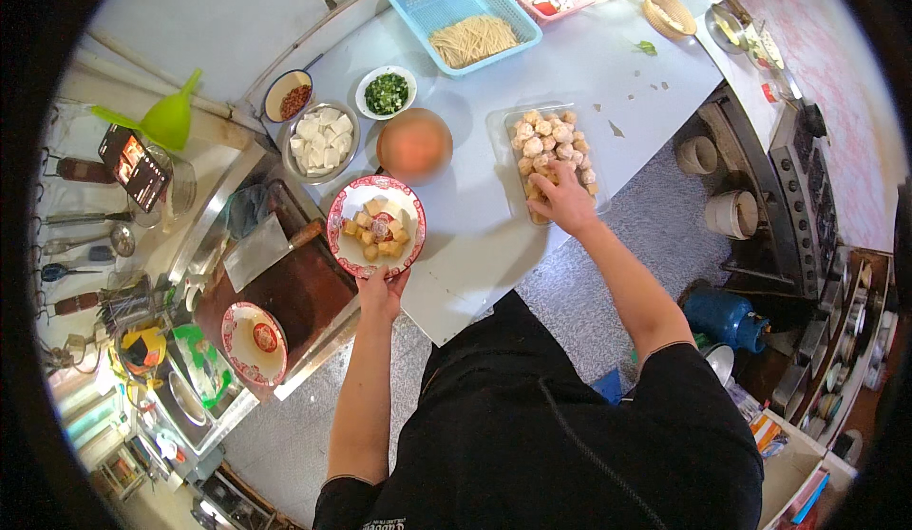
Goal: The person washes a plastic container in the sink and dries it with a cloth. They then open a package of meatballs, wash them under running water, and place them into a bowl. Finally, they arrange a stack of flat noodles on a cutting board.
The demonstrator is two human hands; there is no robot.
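Observation:
My left hand (382, 291) grips the near rim of a red-patterned white bowl (342, 253), which holds pale brown cubes (390, 248) of what looks like fried tofu. Over a clear plastic tray (502, 131) my right hand (566, 199) reaches down with its fingers bent among the food at the near left part. Round pale balls (545, 134) fill most of that tray, with some brown cubes at its near end. Whether the right fingertips pinch a piece cannot be made out. Left of the tray stands a round container with blurred orange contents (415, 147).
Beyond the bowl are a metal bowl of white chunks (322, 139), chopped greens (386, 94), a bowl of peanuts (293, 101) and a blue basket (456, 67) with noodles. A cleaver (260, 248) lies on the brown board at left, near another patterned bowl (254, 345).

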